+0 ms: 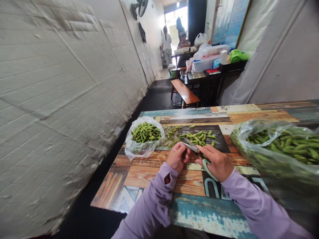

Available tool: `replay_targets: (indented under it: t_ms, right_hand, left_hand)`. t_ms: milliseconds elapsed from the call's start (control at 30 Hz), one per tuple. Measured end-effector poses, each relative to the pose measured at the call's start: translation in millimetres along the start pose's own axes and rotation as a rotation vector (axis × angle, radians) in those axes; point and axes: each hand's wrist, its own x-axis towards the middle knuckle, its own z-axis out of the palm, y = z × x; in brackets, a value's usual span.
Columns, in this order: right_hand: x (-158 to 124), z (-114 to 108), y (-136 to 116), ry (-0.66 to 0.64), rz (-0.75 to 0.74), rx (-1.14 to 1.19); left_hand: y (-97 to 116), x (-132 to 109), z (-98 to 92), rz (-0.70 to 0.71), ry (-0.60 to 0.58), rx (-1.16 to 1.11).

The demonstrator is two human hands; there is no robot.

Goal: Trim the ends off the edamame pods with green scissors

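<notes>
My left hand [175,156] is closed in a pinch on a green soybean pod [184,154], mostly hidden by the fingers. Scissors [190,145] with pale green handles are gripped in my right hand [218,162]. Their blades point left, reaching the fingertips of my left hand. Just beyond the hands lies a loose pile of soybean pods [199,136] on the table. Small green trimmings [171,135] are scattered left of that pile. Farther left, a clear plastic bag [139,152] with its top spread wide holds more pods [146,132].
A large clear bag [261,169] full of pods stands on the right of the patterned wooden table [164,181]. A white wall [62,99] runs along the left. Behind are a bench [184,91], a table loaded with a plastic tub [204,64], and several people.
</notes>
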Motion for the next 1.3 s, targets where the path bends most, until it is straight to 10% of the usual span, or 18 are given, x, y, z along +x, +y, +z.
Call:
replay_targets:
  t_ms: [433,733,867,1133,1300]
  right_hand:
    - [5,-16,26,0.282,0.227,-0.014]
    - [6,-13,23,0.265,0.232,0.034]
    - [5,-11,25,0.286,0.223,0.039]
    - [5,-8,25,0.277,0.214,0.038]
    - [3,-5,21,0.247,0.173,0.048]
  left_hand:
    - [18,8,-16.4,0.018,0.100,-0.072]
    - [-17,15,16.3,0.509,-0.028,1.253]
    - [-25,16,31.9,0.496,-0.031,1.571]
    - [-12,17,8.7,0.519,0.025,1.204]
    - [1,9,2.1,0.276,0.048,0.670]
